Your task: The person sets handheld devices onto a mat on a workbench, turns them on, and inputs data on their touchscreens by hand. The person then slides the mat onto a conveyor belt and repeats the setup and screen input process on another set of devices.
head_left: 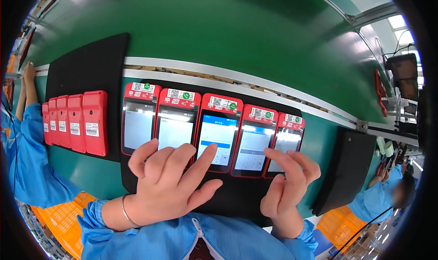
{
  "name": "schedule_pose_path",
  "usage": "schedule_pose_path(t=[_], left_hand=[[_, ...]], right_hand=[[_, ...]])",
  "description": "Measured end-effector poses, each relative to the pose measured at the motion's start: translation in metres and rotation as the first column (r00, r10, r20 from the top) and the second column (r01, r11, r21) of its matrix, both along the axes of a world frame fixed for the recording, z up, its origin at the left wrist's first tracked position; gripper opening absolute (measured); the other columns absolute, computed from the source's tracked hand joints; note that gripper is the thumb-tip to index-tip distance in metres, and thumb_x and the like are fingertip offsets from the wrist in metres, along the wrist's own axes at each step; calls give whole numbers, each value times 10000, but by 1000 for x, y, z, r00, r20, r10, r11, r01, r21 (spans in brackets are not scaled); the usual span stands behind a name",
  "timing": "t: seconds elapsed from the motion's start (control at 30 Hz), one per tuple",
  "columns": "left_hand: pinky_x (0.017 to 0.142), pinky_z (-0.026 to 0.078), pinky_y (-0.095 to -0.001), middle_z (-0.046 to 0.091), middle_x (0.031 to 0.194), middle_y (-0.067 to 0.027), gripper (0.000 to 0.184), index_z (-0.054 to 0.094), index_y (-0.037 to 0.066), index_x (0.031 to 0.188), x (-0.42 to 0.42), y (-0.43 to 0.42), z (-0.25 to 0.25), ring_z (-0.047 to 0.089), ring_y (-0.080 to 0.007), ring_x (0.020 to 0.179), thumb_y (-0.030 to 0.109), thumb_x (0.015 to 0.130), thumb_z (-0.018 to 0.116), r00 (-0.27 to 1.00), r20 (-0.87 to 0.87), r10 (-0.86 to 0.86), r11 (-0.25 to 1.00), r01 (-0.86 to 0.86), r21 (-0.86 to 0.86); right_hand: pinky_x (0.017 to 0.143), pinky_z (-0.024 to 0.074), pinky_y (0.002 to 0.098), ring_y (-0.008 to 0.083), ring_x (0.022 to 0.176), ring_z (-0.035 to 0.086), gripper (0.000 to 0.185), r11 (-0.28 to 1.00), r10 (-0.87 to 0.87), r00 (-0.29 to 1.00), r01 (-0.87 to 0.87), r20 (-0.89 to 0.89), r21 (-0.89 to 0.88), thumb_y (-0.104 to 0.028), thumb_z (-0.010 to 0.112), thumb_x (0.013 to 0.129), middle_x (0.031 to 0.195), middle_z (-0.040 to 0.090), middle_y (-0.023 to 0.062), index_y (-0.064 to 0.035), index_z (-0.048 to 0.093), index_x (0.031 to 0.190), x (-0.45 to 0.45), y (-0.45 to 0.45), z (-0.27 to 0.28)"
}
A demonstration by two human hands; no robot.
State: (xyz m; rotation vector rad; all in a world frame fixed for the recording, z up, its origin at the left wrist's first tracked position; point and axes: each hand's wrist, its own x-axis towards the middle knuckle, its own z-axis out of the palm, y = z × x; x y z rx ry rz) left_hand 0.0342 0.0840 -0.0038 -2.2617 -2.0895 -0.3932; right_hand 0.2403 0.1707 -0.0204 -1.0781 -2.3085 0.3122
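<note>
left hand [175, 175], silver bracelet [130, 212] at wrist: index finger extended, others loosely bent, gripping nothing; its tip is at the blue button of the middle handheld [220, 130], contact hard to tell. right hand [292, 180]: empty, fingers half curled, index tip by the lower screen of the fourth handheld [255, 134], touch also unclear. both units sit in a row of five on a black mat [212, 196], screens up; long axes run away from the wearer, red labelled ends pointing outward, the middle one's far end tipped slightly right. to the left, five red units [75, 123] stand side by side, labelled backs showing, long axes also outward. black slab [344, 169] to the right; green tabletop [219, 29] beyond; blue-sleeved people at both edges.
</note>
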Motion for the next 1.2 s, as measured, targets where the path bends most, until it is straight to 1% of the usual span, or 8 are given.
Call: schedule_pose_path(t=[0.1,0.2,0.3,0.47,0.77,0.87,1.03,1.2], left_hand=[[994,273,-475,479,1035,-66,421,708,134,1123,-2,1,1,433,-233,976,426,830,629,999,21,25,1000,-25,15],[995,273,-477,487,1035,-72,415,710,127,1117,-4,2,-1,442,-238,975,416,830,630,999,26,31,999,-31,23],[994,273,-475,492,1033,-72,415,710,125,1117,-4,3,-1,444,-240,976,411,826,635,999,38,32,999,-32,14],[990,275,-467,494,1034,-70,425,707,121,1123,-3,7,-1,445,-244,976,401,808,652,998,53,45,999,-45,-4],[979,285,-462,485,1067,-71,492,668,107,1191,-1,15,-6,436,-244,995,394,792,672,996,62,57,998,-54,-38],[976,286,-466,489,1056,-74,482,673,101,1179,-2,12,-4,440,-247,985,392,795,668,994,87,69,997,-66,-28],[971,288,-472,500,1014,-79,424,706,109,1116,-5,-1,-4,456,-242,954,401,823,613,997,64,36,999,-36,-9],[972,289,-472,503,991,-75,408,717,111,1090,-8,-6,-4,461,-230,935,405,839,587,997,57,48,999,-48,1]], right_hand=[[859,245,365,192,963,532,476,1000,-13,1000,13,-21,25,45,472,617,940,703,48,-22,661,1049,-5,7,1],[865,238,366,193,972,536,470,1000,12,1000,-12,1,3,47,481,614,942,706,56,-24,667,1040,-8,10,1],[871,234,368,194,987,538,463,1000,26,1000,-26,17,15,28,489,618,958,710,69,-21,664,1045,-7,10,-2],[880,233,373,197,1019,531,496,998,55,998,-54,43,-21,16,496,601,1015,715,87,-15,646,1073,-8,12,-2],[881,234,370,198,1035,524,503,998,62,997,-61,54,-15,22,481,595,1023,716,80,-22,642,1069,-9,12,-1],[878,237,367,196,1030,527,496,998,55,998,-54,27,-18,19,478,601,1017,717,77,-25,643,1066,-6,11,0],[876,240,364,196,1019,530,487,999,54,998,-53,42,-12,13,479,606,989,716,72,-27,649,1061,-5,11,0],[874,246,366,197,1009,532,488,998,62,996,-62,68,12,12,480,607,974,713,65,-26,651,1063,-9,12,-1]])
